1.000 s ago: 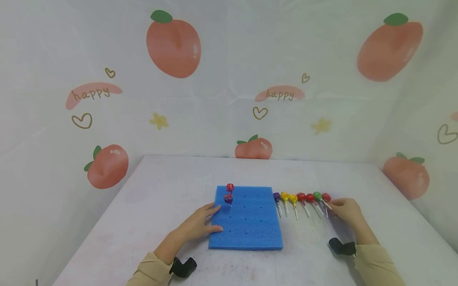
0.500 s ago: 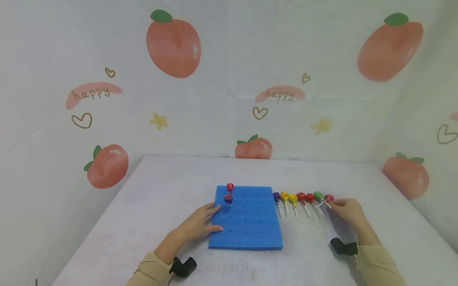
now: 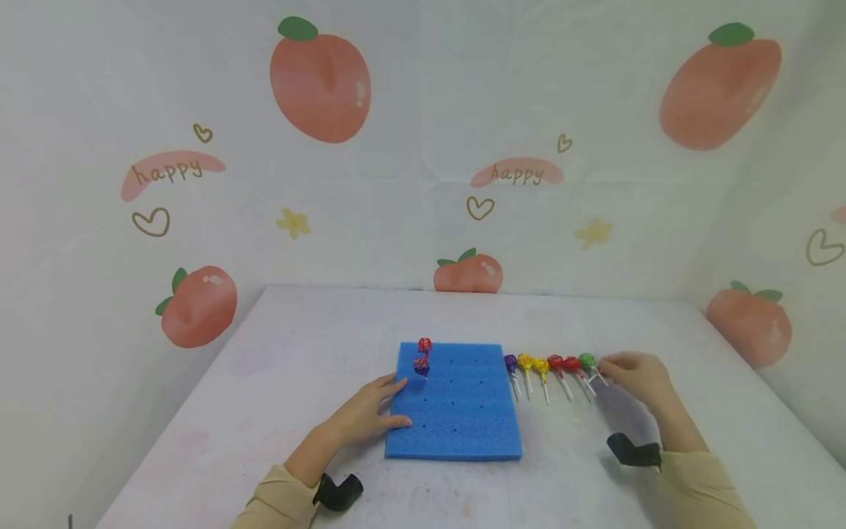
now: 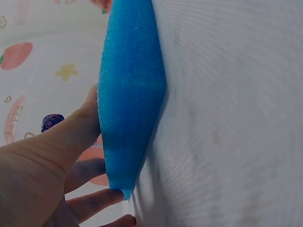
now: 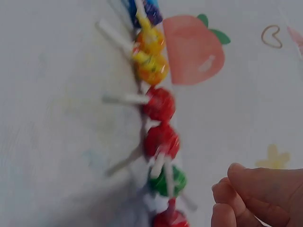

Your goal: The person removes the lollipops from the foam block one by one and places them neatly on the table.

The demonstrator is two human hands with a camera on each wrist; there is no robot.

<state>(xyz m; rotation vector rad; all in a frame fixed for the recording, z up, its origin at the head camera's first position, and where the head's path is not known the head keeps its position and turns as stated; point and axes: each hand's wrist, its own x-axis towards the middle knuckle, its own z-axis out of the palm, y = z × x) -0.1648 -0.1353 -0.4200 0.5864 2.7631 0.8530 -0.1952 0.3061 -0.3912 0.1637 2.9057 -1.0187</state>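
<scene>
Right hand [image 3: 636,376] has lifted since a second ago, fingers curled on the end red lollipop [image 5: 169,219] at 3 o'clock of the foam pad [image 3: 456,419]. Nearer me, left hand [image 3: 366,415] lies flat-fingered on the pad's 9 o'clock edge, gripping nothing. I'd say the lollipop's light but its wrapper's slick, so pinch the stiff stick; six more [image 3: 548,366] lie just left.

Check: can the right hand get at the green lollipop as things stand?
Probably yes. The right hand is beside the row's right end, holding a red lollipop. The green lollipop lies next to it on the table, uncovered, though the fingers are occupied.
</scene>
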